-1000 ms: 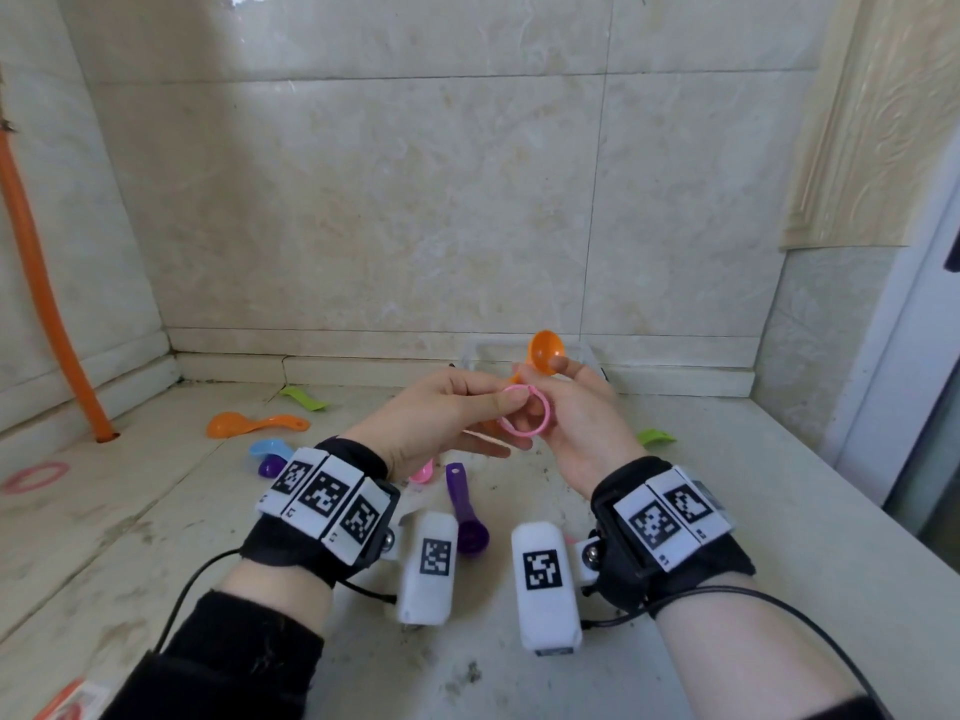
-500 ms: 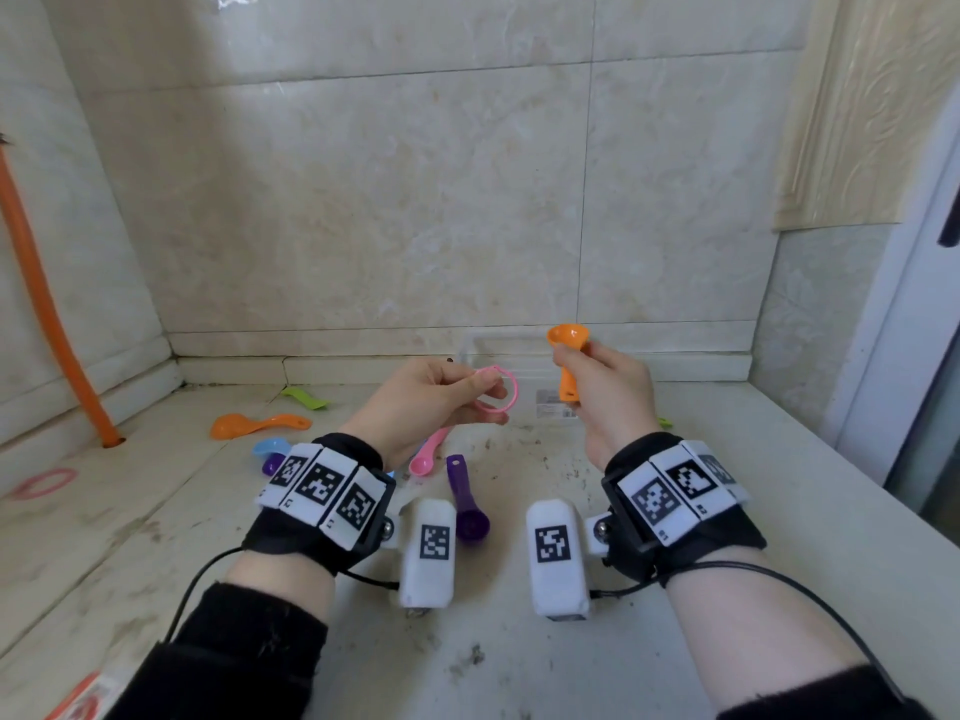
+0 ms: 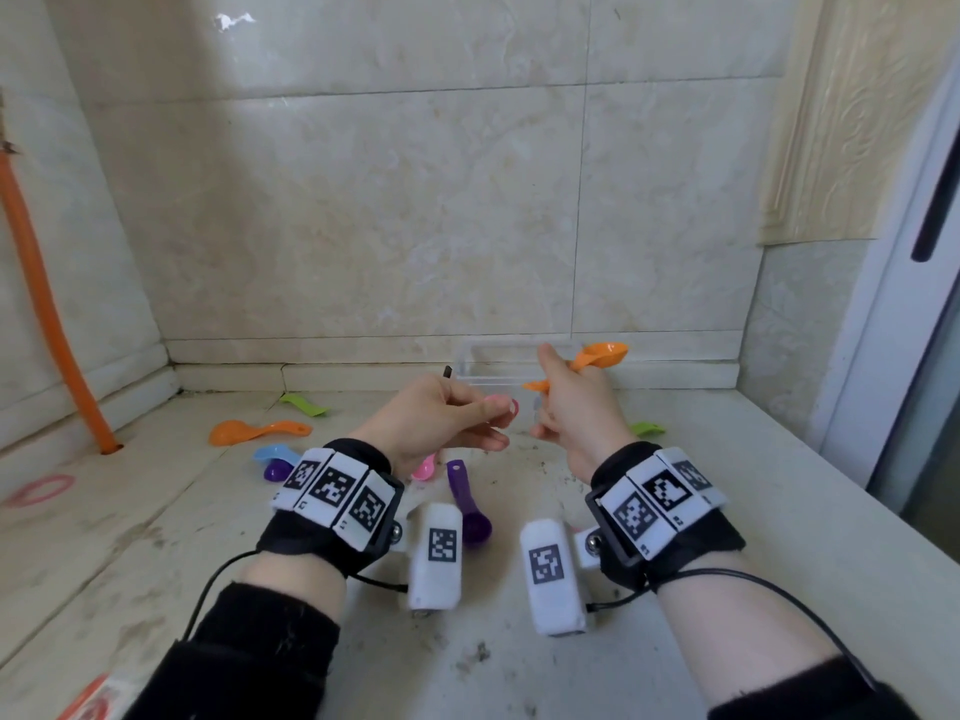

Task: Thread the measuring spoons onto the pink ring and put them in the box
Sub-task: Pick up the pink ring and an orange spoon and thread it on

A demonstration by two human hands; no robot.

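1. The left hand (image 3: 436,423) holds its grip pinched on the thin pink plastic ring (image 3: 506,407), in the air just in front of the clear plastic box (image 3: 488,356).
2. The right hand (image 3: 576,413) has its grip curled round the handle of a small orange plastic measuring spoon (image 3: 602,356), whose bowl rises before the box's right end. Its handle tip is near the ring but apart from it.
3. The box stands at the back of the pale desk (image 3: 727,511).
4. In front of the box, a long purple spoon (image 3: 465,506) lies on the desk.
5. Left of the box lie a large orange spoon (image 3: 249,431) and a green spoon (image 3: 304,405).
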